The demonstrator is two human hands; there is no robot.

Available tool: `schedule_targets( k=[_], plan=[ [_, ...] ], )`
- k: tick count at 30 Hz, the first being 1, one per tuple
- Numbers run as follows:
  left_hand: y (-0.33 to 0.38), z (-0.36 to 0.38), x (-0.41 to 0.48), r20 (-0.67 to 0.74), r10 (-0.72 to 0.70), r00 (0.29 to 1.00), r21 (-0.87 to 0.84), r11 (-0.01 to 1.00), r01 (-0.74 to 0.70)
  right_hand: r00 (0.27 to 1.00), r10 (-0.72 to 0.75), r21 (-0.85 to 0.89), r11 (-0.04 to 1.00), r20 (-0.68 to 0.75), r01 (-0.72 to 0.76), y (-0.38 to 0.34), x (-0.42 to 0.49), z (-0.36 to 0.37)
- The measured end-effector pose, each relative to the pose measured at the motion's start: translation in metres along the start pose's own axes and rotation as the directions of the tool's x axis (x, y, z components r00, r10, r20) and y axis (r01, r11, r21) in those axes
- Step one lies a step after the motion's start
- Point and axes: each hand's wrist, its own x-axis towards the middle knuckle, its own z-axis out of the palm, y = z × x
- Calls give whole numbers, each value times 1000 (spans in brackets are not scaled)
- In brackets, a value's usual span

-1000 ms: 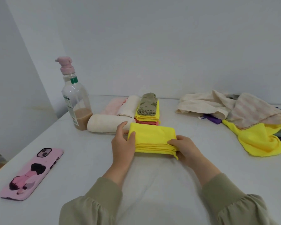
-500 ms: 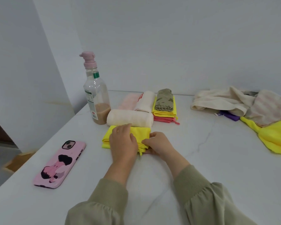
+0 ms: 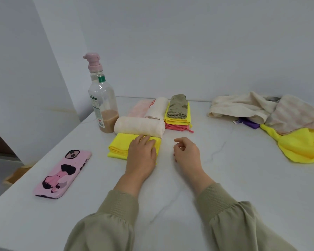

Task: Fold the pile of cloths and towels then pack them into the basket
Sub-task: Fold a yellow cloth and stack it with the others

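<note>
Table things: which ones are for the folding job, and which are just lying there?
For the job: folded yellow cloth under the left hand; rolled cream towel; folded stack farther back; unfolded pile on the right.

Just lying about: pump bottle; pink phone.

Two bare hands, the left hand (image 3: 141, 153) and the right hand (image 3: 186, 153). One pump bottle (image 3: 102, 98). One pink-cased phone (image 3: 62, 173). Seven folded cloths: one folded yellow cloth (image 3: 120, 145), one rolled cream towel (image 3: 139, 126), one pink towel (image 3: 139, 110), one folded cream towel (image 3: 157, 107), and a stack of three, olive patterned cloth (image 3: 178, 108) over stacked yellow cloth (image 3: 178, 121) over coral cloth (image 3: 176, 126). One loose pile (image 3: 295, 115) with at least four unfolded cloths visible.
</note>
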Motion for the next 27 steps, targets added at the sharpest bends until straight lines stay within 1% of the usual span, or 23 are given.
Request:
schedule_targets(
  k=[1, 2, 5, 8, 10, 12, 13, 15, 16, 17, 19, 22, 25, 27],
  plan=[
    [19, 5, -2, -23, 53, 998, -10, 999, -53, 999, -4, -14, 1000, -39, 3, 7, -2, -17],
    [24, 5, -4, 10, 64, 998, -16, 998, -64, 999, -11, -20, 1000, -52, 10, 11, 0, -20],
    [38, 14, -1, -11, 81, 997, -38, 996, -82, 998, -17, -31, 999, -65, 15, 14, 0, -35],
    [79, 31, 2, 79, 102, 992, -64, 993, -97, 991, -2, -87, 996, -132, -10, 26, -1, -77],
    [106, 45, 4, 109, 101, 989, -92, 992, -91, 987, -14, -147, 989, -158, -10, 36, -2, -108],
    [127, 55, 8, 129, 77, 989, -113, 992, -63, 985, -54, -248, 969, -162, 12, 46, -3, -134],
    [140, 60, 9, 150, 70, 986, -120, 991, -52, 983, -90, -328, 944, -162, 32, 52, -2, -147],
    [168, 70, 10, 216, 65, 974, -130, 991, -37, 974, -164, -510, 858, -155, 63, 66, 2, -175],
    [181, 75, 10, 257, 71, 964, -122, 992, -40, 972, -174, -588, 808, -157, 50, 73, 5, -189],
    [189, 79, 9, 302, 83, 950, -99, 994, -55, 973, -159, -653, 757, -166, 12, 79, 7, -200],
    [199, 86, 9, 391, 110, 914, -28, 994, -108, 977, -68, -741, 663, -201, -106, 88, 10, -222],
    [201, 88, 11, 442, 113, 890, 6, 992, -129, 968, 67, -798, 554, -243, -238, 97, 18, -248],
    [196, 86, 12, 424, 125, 897, -77, 992, -101, 946, 189, -819, 473, -265, -324, 99, 24, -256],
    [193, 86, 14, 381, 103, 919, -221, 975, -18, 935, 222, -807, 473, -278, -353, 97, 27, -255]
  ],
)
